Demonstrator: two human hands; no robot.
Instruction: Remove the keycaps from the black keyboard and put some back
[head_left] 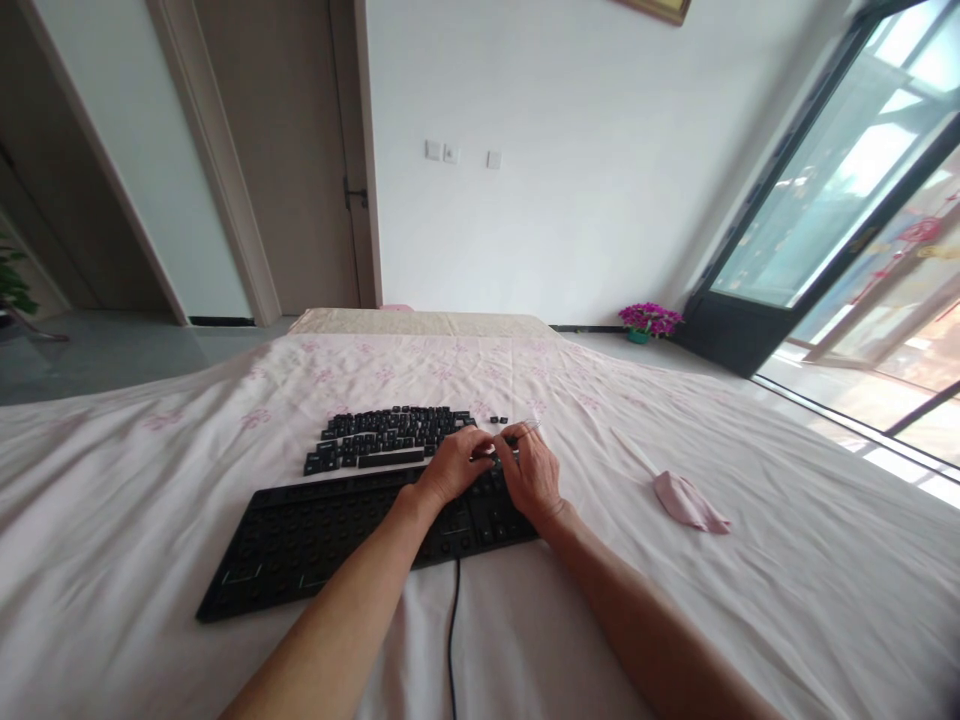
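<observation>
A black keyboard lies on the flowered bedsheet, with bare key sockets over most of its left and middle. My left hand is closed in a pinch above its far right part. Beside it, my right hand bends over the number-pad end, thumb and fingers pressed together. The fingertips of both hands meet around something small and dark that I cannot make out. Thin wire-like lines show just past the right fingers. Behind the keyboard lie many loose black keycaps in rows, including a long space bar.
Two small keycaps lie apart from the rows. A pink cloth is on the sheet at right. The keyboard's black cable runs toward me. Beyond the bed stand a wall, a door and purple flowers.
</observation>
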